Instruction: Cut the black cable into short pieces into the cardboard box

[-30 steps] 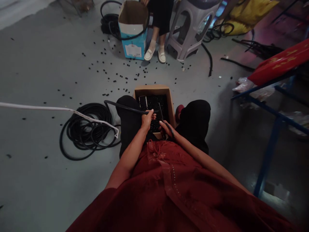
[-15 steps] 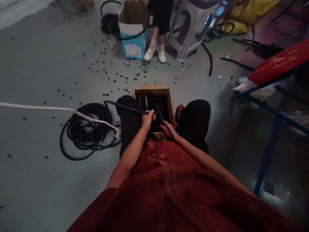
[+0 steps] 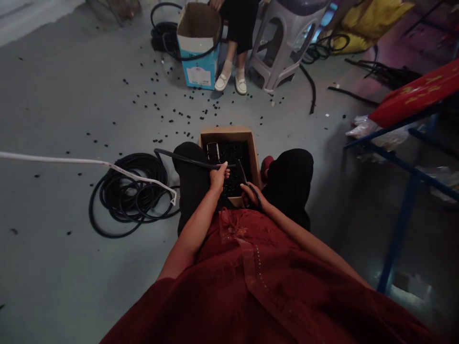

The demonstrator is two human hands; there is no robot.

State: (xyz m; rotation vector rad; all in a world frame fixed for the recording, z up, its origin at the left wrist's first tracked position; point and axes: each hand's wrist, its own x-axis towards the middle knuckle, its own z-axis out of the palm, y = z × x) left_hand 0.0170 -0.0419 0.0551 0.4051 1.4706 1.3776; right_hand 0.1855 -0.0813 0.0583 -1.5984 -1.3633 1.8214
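- The left hand (image 3: pixel 218 177) has its grip closed around a black hose (image 3: pixel 186 161), holding its end over the near left part of the cardboard box (image 3: pixel 226 131).
- From that grip the hose runs left across the person's knee, bends, and drops toward the coil (image 3: pixel 125 193) of the same black hose lying on the floor (image 3: pixel 53 95).
- The right hand (image 3: pixel 251 195) has its grip closed on the dark handles of the scissors (image 3: pixel 247 184). The blades point up and away over the box, just beside the hose end. Whether the blades stand apart is too small to tell.
- The cardboard box stands open on the floor between the person's knees. It is filled with small black pieces (image 3: pixel 234 157).
- A flat dark object (image 3: pixel 213 152) with a shiny face lies on the pieces at the box's far left corner.
- More loose black bits (image 3: pixel 172 112) are scattered over the floor beyond the box.
- Farther off stands an open blue-and-white carton (image 3: pixel 200 71) with a loop of black hose hanging across its mouth. What lies inside cannot be made out.
- Just beside the carton are another person's white shoes (image 3: pixel 229 82), and next to them a grey plastic stool (image 3: pixel 283 48).
- A white strip (image 3: pixel 89 162) crosses from the left edge over the coil.
- At the right stands a blue-framed worktop (image 3: pixel 398 229) with a red cloth (image 3: pixel 412 95) on it.
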